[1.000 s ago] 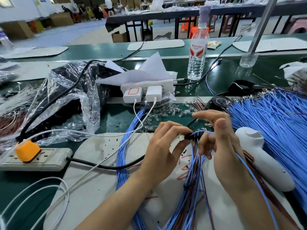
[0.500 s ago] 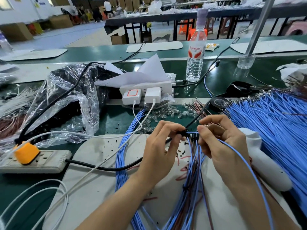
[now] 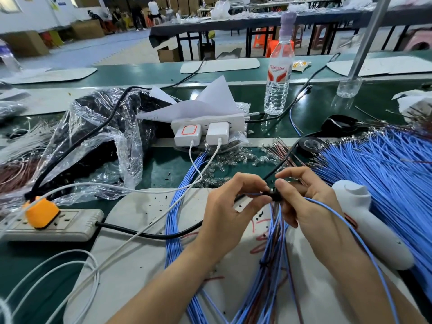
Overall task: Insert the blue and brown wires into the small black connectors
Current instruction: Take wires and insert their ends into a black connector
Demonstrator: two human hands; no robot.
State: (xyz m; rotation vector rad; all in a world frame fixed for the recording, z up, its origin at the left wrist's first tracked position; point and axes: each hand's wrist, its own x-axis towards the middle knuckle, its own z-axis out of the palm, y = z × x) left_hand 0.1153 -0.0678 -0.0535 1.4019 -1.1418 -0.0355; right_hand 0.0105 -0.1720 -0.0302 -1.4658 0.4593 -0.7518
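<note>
Right of the power strip [image 3: 53, 225], the left hand [image 3: 229, 213] pinches a small black connector [image 3: 272, 195] in its fingers above the surface [image 3: 163, 164]; the right hand [image 3: 311, 206] fingers grip a blue wire [image 3: 339, 215] at it

One wide-angle view, worn on the person's head, faces forward and down. It sits close above the left hand [image 3: 224, 213] and right hand [image 3: 311, 211] over the green work surface [image 3: 168, 164], with distant dark tables [image 3: 257, 22] across the top.
</note>
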